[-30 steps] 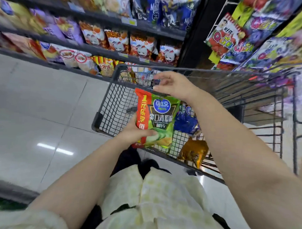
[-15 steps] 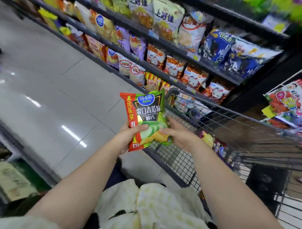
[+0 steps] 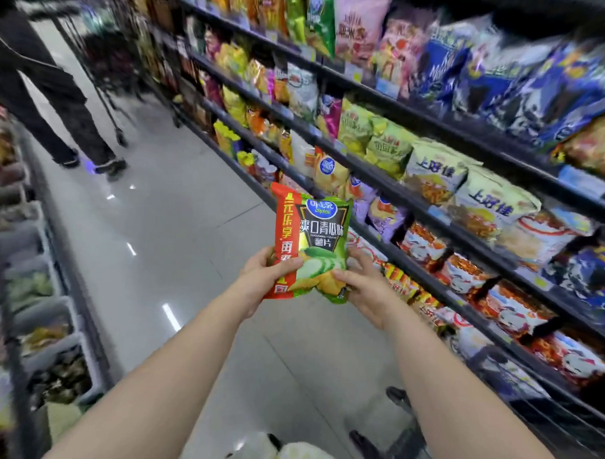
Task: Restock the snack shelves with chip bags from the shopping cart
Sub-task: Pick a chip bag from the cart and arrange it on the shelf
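A green and red chip bag (image 3: 311, 236) stands upright in front of me, over the aisle floor. My left hand (image 3: 265, 276) grips its lower left corner, thumb across the front. My right hand (image 3: 364, 286) grips the lower right corner. The snack shelves (image 3: 415, 195) run along the right, packed with bags on several tiers. Only the wire rim of the shopping cart (image 3: 534, 419) shows at the lower right.
A person in dark trousers (image 3: 75, 118) walks away up the aisle at upper left, behind another cart (image 3: 108, 61). Bins of goods (image 3: 48, 309) line the left side. Shiny grey floor tiles (image 3: 156, 258) lie between the two sides.
The bag has come up out of the cart and my right hand has moved from its top to its lower right corner. My view has swung left, along the shelves.
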`<state>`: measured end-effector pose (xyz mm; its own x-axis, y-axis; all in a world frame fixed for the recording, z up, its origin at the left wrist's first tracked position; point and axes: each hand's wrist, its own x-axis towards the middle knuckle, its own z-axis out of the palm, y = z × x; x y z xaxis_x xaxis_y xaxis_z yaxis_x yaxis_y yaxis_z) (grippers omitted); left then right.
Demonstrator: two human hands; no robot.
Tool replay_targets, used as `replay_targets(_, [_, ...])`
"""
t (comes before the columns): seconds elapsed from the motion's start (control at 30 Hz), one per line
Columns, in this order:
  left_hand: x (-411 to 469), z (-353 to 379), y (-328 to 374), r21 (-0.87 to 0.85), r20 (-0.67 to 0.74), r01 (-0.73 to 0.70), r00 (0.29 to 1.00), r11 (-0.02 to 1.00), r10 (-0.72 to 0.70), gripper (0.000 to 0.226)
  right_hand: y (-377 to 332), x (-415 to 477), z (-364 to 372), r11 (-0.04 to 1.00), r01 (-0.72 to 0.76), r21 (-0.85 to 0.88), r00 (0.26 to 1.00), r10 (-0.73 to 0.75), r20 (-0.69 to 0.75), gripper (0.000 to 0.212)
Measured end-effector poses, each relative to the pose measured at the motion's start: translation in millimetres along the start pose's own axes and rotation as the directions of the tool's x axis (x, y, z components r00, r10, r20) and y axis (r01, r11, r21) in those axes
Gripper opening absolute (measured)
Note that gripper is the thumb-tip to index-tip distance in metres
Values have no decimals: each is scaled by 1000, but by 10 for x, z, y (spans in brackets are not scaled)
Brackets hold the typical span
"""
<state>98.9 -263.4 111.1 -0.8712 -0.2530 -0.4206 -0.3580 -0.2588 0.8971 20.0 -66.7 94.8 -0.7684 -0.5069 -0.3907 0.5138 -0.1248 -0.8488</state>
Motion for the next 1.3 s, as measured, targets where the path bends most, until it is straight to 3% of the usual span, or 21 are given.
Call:
replay_targets(0.1, [397, -273, 572, 24, 3, -74, 997, 997, 74, 80, -368, 432, 395, 994, 87, 63, 996, -85, -31, 72])
replay_targets(0.2, [758, -342, 1187, 40, 22, -176, 984, 984, 175, 69, -887, 779, 669, 976, 206, 65, 976, -200, -89, 66])
replay_targets(0.37, [1274, -230, 2288, 91, 52, -318, 948, 944, 315, 66, -1995, 1215, 898, 933, 358, -28, 925, -359, -125, 63])
replay_targets(0.6, [1884, 213, 3653, 198, 62, -506, 861, 840, 505, 46, -3379, 1802, 946, 848, 515, -125, 843, -527, -106, 50])
replay_targets(0.87, [2391, 732, 5086, 254, 41, -631, 764, 733, 644, 59, -4880, 2303, 924, 719, 661, -215, 723, -687, -77, 57])
replay_targets(1.0, [2664, 1030, 5761, 224, 79, -749, 652, 624, 754, 42, -5626, 2378, 874, 581, 740, -339, 604, -796, -45, 47])
replay_targets(1.13, [2953, 1367, 6363, 208, 99, -839, 529, 502, 843, 45, -6335, 2364, 774, 392, 749, -535, 457, -890, -13, 54])
replay_targets(1.3, [3239, 1758, 6999, 199, 204, -891, 446, 409, 872, 48, -7053, 2424, 649, 239, 679, -694, 306, -952, -29, 55])
